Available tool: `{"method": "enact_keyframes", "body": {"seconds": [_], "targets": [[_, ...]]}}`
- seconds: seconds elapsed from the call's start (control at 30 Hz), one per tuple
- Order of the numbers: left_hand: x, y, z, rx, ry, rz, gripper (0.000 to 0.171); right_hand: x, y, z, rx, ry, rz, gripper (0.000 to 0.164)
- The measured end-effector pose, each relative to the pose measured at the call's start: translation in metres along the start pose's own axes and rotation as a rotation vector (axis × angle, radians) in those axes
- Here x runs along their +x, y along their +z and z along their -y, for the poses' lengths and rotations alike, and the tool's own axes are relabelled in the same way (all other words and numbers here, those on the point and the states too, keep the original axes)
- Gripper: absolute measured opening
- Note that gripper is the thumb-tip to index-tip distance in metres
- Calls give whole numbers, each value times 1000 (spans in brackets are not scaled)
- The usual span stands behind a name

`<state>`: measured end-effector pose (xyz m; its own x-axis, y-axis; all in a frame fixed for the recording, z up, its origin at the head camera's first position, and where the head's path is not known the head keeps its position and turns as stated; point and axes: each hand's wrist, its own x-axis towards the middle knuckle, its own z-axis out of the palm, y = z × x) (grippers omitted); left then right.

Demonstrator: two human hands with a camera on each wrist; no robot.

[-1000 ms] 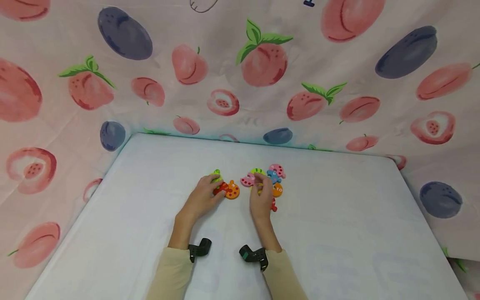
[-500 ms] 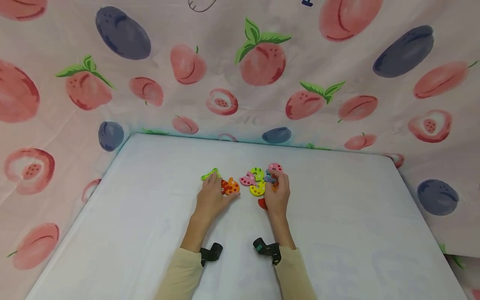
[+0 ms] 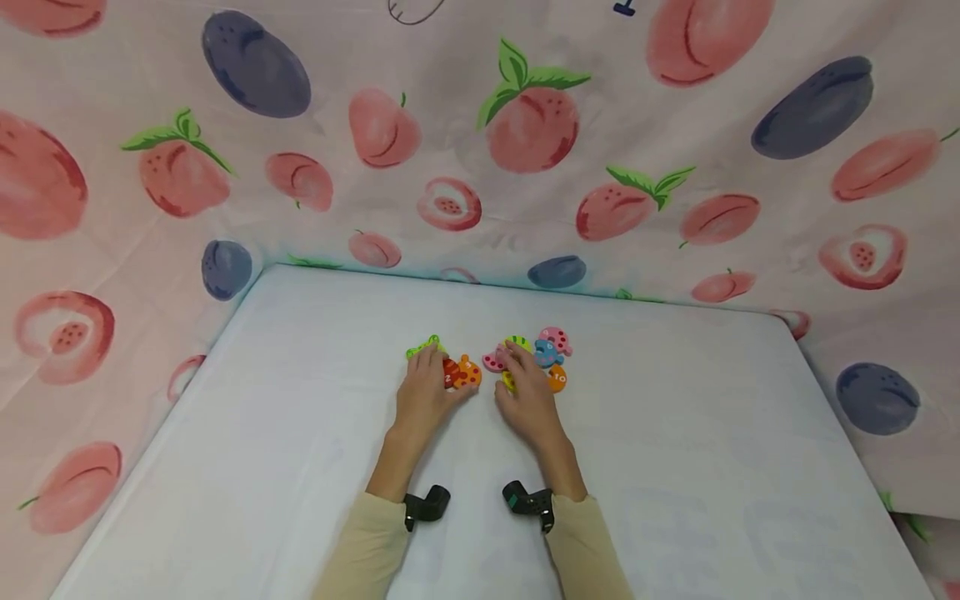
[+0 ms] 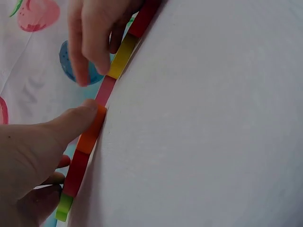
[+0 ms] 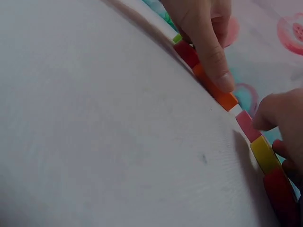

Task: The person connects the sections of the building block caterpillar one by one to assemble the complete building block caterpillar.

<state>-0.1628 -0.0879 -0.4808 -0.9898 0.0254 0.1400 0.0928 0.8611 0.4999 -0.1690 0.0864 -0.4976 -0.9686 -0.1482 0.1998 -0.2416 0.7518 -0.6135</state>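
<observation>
My left hand [image 3: 422, 392] lies over a small group of flat animal-shaped toy pieces. Its fingers are at a green piece [image 3: 426, 345], and its thumb touches the edge of an orange spotted piece [image 4: 92, 130]. Between those two sits a red striped piece [image 3: 450, 372]. My right hand [image 3: 528, 400] reaches over the other group, fingertips at a pink spotted piece [image 3: 492, 360] and thumb close to a yellow piece [image 3: 509, 382]. In the right wrist view a red piece [image 5: 282, 196] stands beside the yellow one; my right hand hides it in the head view.
Right of my right hand lie a blue piece [image 3: 547, 353], a pink spotted piece [image 3: 556, 340] and an orange piece numbered 10 [image 3: 557, 379]. A lime-green piece [image 3: 519, 342] is behind its fingers. The white table [image 3: 712, 433] meets a fruit-patterned cloth [image 3: 525, 217] at the back.
My right hand has moved left, off the blue and orange pieces, to the pink and yellow ones. My left hand shifted slightly right early on and has stayed by its group since.
</observation>
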Motion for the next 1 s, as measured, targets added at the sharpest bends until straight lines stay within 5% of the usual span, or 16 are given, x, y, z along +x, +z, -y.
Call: {"method": "enact_keyframes", "body": {"seconds": [0.2, 0.47, 1.0], "targets": [[0, -1, 4, -14, 46, 54, 54, -2, -1, 4, -140, -32, 59, 45], [1, -11, 15, -49, 82, 167, 39, -1, 2, 4, -57, 40, 4, 29], [-2, -19, 3, -22, 139, 199, 35, 0, 2, 12, -72, 84, -58, 22]]}}
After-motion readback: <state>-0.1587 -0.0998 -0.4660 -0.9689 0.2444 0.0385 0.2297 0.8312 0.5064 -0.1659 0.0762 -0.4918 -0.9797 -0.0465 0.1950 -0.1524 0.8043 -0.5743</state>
